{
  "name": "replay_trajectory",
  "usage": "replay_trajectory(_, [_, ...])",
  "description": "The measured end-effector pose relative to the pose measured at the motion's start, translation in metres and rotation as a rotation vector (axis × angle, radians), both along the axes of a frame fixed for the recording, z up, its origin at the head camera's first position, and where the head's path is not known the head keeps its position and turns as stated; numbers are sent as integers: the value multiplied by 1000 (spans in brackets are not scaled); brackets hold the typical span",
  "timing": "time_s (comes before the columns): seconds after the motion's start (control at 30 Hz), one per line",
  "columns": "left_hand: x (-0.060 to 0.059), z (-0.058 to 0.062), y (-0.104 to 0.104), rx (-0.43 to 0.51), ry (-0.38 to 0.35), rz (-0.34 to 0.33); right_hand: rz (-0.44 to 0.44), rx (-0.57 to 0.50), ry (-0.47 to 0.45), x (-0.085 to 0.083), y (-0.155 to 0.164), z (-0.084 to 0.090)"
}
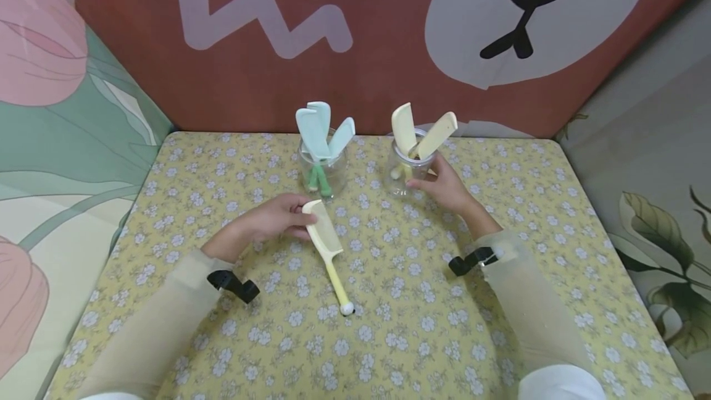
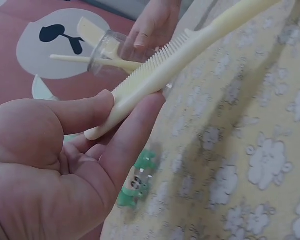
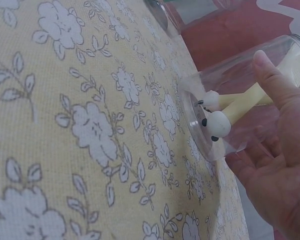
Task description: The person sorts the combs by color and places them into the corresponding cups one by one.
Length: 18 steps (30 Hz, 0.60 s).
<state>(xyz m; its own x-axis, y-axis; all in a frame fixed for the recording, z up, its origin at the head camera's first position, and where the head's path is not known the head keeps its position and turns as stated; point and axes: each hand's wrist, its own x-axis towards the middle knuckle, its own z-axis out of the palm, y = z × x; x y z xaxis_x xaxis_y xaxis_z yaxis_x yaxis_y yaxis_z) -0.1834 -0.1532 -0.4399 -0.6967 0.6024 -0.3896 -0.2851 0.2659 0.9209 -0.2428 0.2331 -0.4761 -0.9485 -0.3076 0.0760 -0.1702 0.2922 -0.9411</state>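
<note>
My left hand pinches a pale yellow comb by the end of its toothed part, thumb on one side and fingers on the other. The comb's handle slants toward me and ends in a small white knob. To the right, my right hand grips a clear jar round its side. Two yellow combs stand in that jar, toothed ends up. In the right wrist view their white knobs with black spots rest near the jar's bottom.
Left of the gripped jar stands a second clear jar with several mint-green combs, their green handles down. Both jars are near the back edge of the flower-patterned tablecloth. A red wall panel rises behind.
</note>
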Motion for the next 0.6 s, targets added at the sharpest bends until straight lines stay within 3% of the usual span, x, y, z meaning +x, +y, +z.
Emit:
replay_trajectory(0.27, [-5,30,3,12,37,-2,-5,0,-7,-1,-2,3])
replay_trajectory(0.6, [-20,94,16,-47,189,-10,-19,1,-31,1,-3,5])
